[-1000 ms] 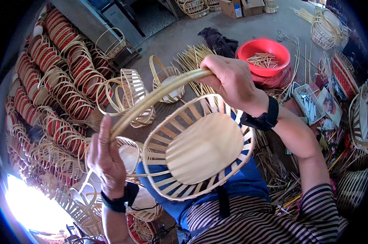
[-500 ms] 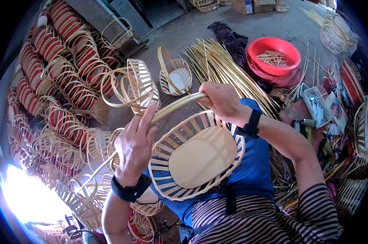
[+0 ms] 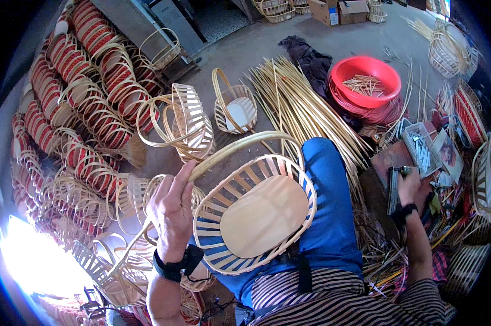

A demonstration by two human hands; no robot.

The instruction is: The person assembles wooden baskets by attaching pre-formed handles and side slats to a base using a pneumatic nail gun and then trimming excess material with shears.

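An oval slatted basket [image 3: 264,217] with a pale flat bottom rests tilted on my lap. My left hand [image 3: 169,212] is closed round a bent bamboo strip [image 3: 245,139], which arches over the basket's far side and comes down by its far right rim. The strip's other end runs down to the left past my wrist. Off to the right, my right hand [image 3: 410,187] is wrapped round a dark staple gun [image 3: 393,190], beside a white plastic tray [image 3: 423,149] of metal staple strips. My fingers partly hide the gun's handle.
Two handled baskets [image 3: 237,108] [image 3: 194,122] stand ahead on the floor. A bundle of bamboo strips [image 3: 305,103] lies near a red basin [image 3: 365,81] of short sticks. Stacked red-banded baskets [image 3: 82,87] fill the left side. Loose scraps [image 3: 384,261] litter the right.
My right hand has let go of the bamboo strip and moved right to the staple gun, taking hold of it. My left hand keeps the strip, slightly lower; the basket has shifted a little.
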